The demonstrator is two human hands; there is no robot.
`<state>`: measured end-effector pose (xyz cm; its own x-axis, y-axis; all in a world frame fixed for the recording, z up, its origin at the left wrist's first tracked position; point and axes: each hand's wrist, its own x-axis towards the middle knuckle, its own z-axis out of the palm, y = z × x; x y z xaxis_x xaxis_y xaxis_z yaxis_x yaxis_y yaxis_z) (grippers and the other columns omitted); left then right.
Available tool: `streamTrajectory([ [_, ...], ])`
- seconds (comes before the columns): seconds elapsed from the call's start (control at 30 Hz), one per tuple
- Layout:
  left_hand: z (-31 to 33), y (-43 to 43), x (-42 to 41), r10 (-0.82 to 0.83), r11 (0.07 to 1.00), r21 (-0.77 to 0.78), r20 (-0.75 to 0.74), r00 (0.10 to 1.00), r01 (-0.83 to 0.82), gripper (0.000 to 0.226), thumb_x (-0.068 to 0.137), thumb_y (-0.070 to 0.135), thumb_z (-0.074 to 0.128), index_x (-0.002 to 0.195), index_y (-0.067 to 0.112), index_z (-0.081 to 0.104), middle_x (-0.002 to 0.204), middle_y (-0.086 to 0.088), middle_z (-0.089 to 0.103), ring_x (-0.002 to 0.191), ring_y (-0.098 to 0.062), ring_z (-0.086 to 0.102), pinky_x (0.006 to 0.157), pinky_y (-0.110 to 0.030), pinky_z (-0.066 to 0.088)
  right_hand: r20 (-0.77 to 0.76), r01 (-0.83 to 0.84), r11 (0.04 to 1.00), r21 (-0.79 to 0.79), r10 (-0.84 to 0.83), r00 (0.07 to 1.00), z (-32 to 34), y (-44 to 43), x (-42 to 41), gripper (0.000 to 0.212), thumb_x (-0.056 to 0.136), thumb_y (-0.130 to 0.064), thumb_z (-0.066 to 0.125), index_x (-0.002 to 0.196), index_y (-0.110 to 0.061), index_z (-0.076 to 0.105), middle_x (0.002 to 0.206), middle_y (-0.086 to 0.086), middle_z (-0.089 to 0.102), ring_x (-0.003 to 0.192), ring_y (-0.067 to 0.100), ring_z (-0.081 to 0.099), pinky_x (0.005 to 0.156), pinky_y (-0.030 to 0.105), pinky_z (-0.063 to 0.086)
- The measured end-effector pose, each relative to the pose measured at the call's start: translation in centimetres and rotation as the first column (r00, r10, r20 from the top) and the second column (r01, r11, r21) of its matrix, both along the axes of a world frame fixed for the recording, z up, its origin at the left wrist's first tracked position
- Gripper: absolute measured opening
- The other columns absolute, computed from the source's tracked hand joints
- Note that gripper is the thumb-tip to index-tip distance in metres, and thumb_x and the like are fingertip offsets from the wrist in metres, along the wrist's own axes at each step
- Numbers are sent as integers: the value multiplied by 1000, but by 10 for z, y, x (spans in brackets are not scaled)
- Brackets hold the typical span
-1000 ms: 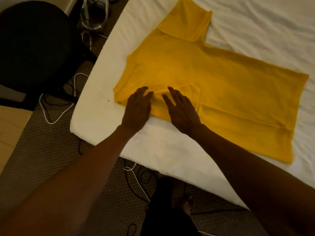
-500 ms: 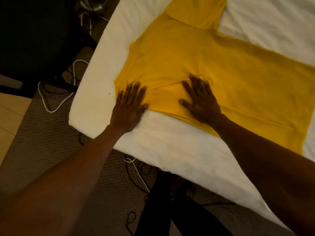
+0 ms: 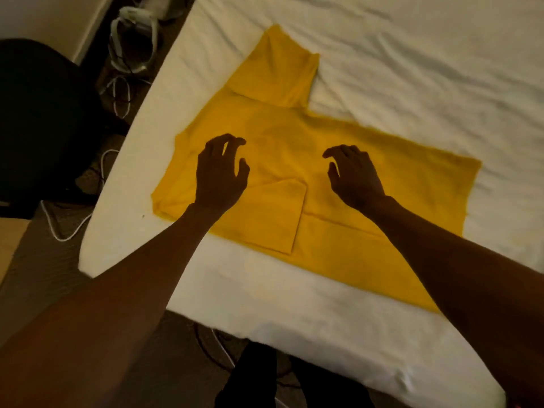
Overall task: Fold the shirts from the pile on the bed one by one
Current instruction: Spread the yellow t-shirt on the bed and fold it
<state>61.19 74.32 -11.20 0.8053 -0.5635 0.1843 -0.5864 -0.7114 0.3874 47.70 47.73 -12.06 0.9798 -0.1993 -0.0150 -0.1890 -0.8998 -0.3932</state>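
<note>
A yellow shirt (image 3: 297, 136) lies flat on the white bed (image 3: 412, 69), collar end to the left. Its near sleeve (image 3: 273, 219) is folded in over the body; the far sleeve (image 3: 276, 75) sticks out toward the back. My left hand (image 3: 219, 175) hovers over the shirt's left part with fingers curled and apart, holding nothing. Over the shirt's middle is my right hand (image 3: 351, 175), fingers also curled and apart, empty. No pile of other shirts shows in view.
The bed's corner (image 3: 88, 260) is at the lower left. A black chair (image 3: 38, 119) stands left of the bed. White and black cables (image 3: 70, 231) lie on the carpet, with a white device (image 3: 135, 39) on the floor near the wall. My dark-trousered legs (image 3: 259, 378) stand at the bed's near edge.
Both hands were pressed flat on the folded sleeve area; now they are lifted off the shirt, farther in, fingers curled. The near sleeve stays folded in.
</note>
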Motion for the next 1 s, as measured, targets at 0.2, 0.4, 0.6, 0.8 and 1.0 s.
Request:
streamTrajectory([
  [0.2, 5, -112, 60, -102, 994, 31, -78, 992, 104, 38, 94, 24, 50, 130, 14, 56, 125, -11, 58, 113, -35, 54, 85, -49, 46, -153, 93, 994, -50, -99, 983, 6, -106, -2, 28, 96, -12, 53, 124, -10, 57, 122, 13, 62, 109, 35, 56, 88, 45, 43],
  [0.4, -7, -205, 128, -123, 958, 227, -222, 967, 174, 47, 100, 20, 50, 146, 13, 43, 145, -15, 44, 126, -40, 45, 93, -52, 43, -163, 263, 965, 20, -257, 953, -11, -165, 17, 25, 100, -30, 52, 117, -12, 56, 115, 7, 63, 104, 28, 57, 86, 40, 43],
  [0.6, -6, -262, 193, -187, 764, 511, -409, 893, 394, 96, 88, 18, 68, 160, 24, 5, 168, -2, 1, 153, -31, 7, 119, -55, 17, -123, 311, 937, 160, -294, 948, -32, -176, 63, 29, 97, -45, 55, 98, -16, 61, 87, -1, 64, 80, 19, 59, 72, 37, 51],
  [0.8, -17, -282, 242, -262, 568, 624, -482, 836, 537, 114, 68, 49, 87, 158, 30, 18, 167, 0, 7, 154, -27, 3, 117, -66, -1, -180, 347, 921, 176, -316, 931, -54, -173, 110, 36, 98, -49, 50, 81, -17, 56, 76, 1, 56, 75, 24, 56, 72, 38, 46],
  [1.0, -12, -278, 241, -375, 604, 586, -390, 841, 541, 79, 68, 68, 77, 131, 32, 45, 131, -6, 57, 124, -32, 48, 108, -58, 29, -171, 390, 912, 128, -367, 914, -62, -163, 111, 44, 98, -58, 42, 80, -19, 55, 79, -2, 55, 79, 22, 55, 78, 41, 44],
])
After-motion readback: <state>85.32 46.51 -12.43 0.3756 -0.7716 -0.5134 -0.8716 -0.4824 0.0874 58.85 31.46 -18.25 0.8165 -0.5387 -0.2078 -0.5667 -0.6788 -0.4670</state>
